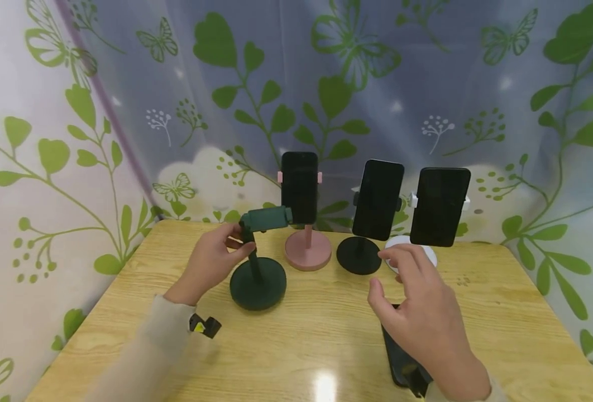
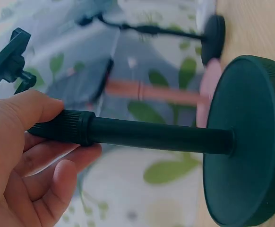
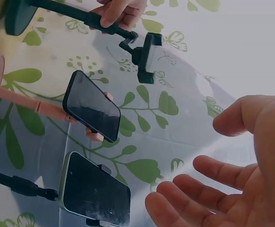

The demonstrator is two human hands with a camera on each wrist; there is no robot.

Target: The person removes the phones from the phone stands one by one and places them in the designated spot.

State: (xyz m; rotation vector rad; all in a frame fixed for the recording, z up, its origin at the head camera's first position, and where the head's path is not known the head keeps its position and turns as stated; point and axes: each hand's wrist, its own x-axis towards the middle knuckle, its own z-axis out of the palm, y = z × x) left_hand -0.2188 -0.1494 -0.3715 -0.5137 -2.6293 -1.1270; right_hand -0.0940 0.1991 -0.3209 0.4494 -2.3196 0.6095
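My left hand (image 1: 210, 261) grips the upper post of a dark green phone stand (image 1: 258, 293) by its ribbed collar, thumb on one side and fingers on the other. The round base of the stand seems to rest on the table, and its clamp (image 1: 268, 218) holds no phone. In the left wrist view the stand's smooth pole (image 2: 161, 134) runs from the hand to the base. My right hand (image 1: 424, 312) hovers with loosely bent fingers and holds nothing. Beneath it, partly hidden, a dark phone (image 1: 396, 357) lies on the table.
Along the back stand a pink stand (image 1: 308, 252), a black stand (image 1: 359, 257) and a white stand (image 1: 429, 252), each with a phone upright in its clamp. The wooden table (image 1: 321, 329) meets a leaf-patterned curtain (image 1: 286, 67) behind.
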